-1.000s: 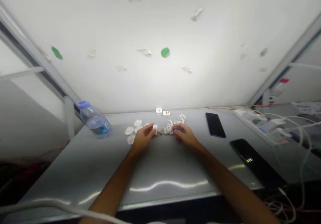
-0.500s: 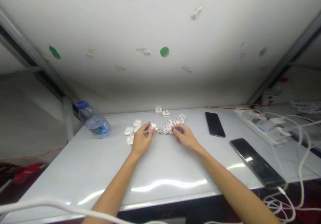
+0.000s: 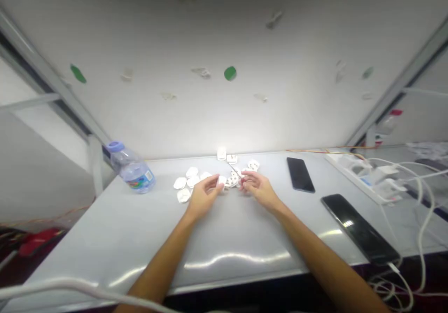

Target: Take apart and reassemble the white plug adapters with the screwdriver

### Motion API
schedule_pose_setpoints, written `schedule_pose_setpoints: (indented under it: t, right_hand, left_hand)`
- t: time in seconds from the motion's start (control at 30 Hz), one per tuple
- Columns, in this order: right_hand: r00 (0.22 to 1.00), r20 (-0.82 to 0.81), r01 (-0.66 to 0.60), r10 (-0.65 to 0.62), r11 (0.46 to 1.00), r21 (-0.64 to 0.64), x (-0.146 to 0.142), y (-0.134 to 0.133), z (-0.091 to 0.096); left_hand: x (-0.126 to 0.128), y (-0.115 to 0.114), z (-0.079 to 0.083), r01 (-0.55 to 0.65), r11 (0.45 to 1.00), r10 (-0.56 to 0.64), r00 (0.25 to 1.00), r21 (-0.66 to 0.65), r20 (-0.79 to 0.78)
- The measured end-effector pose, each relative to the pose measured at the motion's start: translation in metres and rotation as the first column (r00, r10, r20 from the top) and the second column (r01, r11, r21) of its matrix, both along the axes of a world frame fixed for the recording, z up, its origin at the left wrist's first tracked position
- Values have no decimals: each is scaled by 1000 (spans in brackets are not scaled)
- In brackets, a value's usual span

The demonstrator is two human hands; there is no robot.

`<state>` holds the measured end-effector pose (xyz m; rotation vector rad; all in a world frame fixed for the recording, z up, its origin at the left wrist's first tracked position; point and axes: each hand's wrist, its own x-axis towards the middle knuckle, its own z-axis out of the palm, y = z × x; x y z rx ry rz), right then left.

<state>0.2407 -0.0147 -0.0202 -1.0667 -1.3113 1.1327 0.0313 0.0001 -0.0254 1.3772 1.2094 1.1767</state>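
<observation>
My left hand (image 3: 205, 196) holds a white plug (image 3: 221, 180) at its fingertips, close to my right hand (image 3: 257, 187). A thin metal shaft (image 3: 234, 169), probably a small screwdriver, runs up and left from my right fingers, and its handle is hidden in that hand. Several white plug casings (image 3: 182, 187) lie left of my left hand. More white plug parts (image 3: 241, 173) are heaped between and beyond my hands, and two plugs (image 3: 226, 155) stand near the table's far edge.
A plastic water bottle (image 3: 132, 168) lies at the table's left. To the right are a black phone (image 3: 300, 174), a black tablet or larger phone (image 3: 360, 229), and a white power strip (image 3: 364, 177) with white cables. A white cable (image 3: 70, 286) crosses the near foreground.
My hands have drawn slightly apart, and the plug in my left hand has moved right. The metal shaft now shows clearly, pointing up and left from my right hand.
</observation>
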Motion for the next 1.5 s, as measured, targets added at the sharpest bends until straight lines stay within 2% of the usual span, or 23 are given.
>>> schedule_pose_setpoints:
  t: [0.1,0.17,0.27,0.4,0.47,0.53,0.63,0.7,0.93,1.03,1.2,1.4,1.5]
  right_hand:
    - [960,275,5,-58,982,190,-4,-9,2]
    - [916,394,-48,-79,952,303,-8,-16,2]
    - [868,495,-154,-43,924,351,-12,-20,-1]
    - [822,566,-173,-65,918,357,-13,-18,-7]
    - [811,582,-193,-60,912,362,-11,-17,-8]
    - [798,600,-211,-50,910,356,-9,-16,-9]
    - [778,625,-204,-56,920,336,-7,-14,-12]
    - [771,632,-183,-69,928,325,-5,-13,-15]
    - [778,621,-160,-98,925,345,-2,-9,-20]
    - [751,650,-167,-116,919,358,0,-7,-20]
    - [728,670,-174,-146,906,386,1,-6,-19]
    - [803,575,-106,-156,912,396,-2,-8,-12]
    - [848,488,-34,-206,898,438,-3,-8,-9]
  left_hand:
    - [4,-4,0,92,995,-91,995,-41,32]
    - [7,-7,0,149,987,-146,988,-53,58]
    - [12,-10,1,190,979,-184,979,-68,90]
    - [16,-12,2,184,981,-180,981,-66,68]
    - [16,-14,2,166,986,-166,986,-12,7]
    - [14,-15,0,108,991,-99,988,74,-118]
    - [9,-16,-4,23,979,43,948,203,-316]
    - [6,-16,-6,5,966,99,915,257,-390]
    - [4,-15,-12,67,939,157,788,336,-596]
    - [5,-14,-15,77,922,204,734,378,-648]
    - [6,-14,-18,101,900,238,703,424,-671]
    - [12,-8,-14,112,870,290,671,480,-682]
    - [23,6,-7,142,877,294,597,459,-746]
